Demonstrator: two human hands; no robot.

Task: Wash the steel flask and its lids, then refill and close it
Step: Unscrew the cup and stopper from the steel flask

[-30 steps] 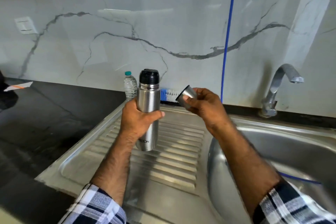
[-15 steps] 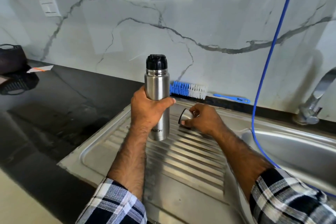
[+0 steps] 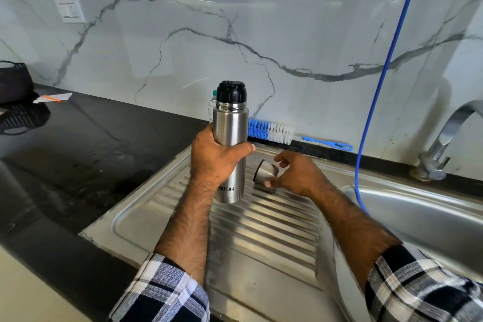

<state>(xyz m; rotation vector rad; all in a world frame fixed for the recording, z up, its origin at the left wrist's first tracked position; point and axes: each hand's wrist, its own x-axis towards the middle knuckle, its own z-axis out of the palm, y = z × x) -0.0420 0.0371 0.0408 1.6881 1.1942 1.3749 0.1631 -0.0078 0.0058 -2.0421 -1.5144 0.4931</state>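
Over the drainboard [image 3: 261,230], left hand [image 3: 217,158] grips the upright flask [image 3: 230,138]; right hand [image 3: 295,175] pinches its steel cap [image 3: 264,174].

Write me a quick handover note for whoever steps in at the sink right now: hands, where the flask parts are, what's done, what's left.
Left hand grips the steel flask upright above the ribbed drainboard; its black inner lid is on.
Right hand has fingers at the steel cup lid, which lies on its side on the drainboard; whether it grips the lid is unclear.
Bottle brush lies along the wall; tap shows no water running.
Done: outer cup lid is off.
Left: remove inner lid, wash all parts, refill, close.
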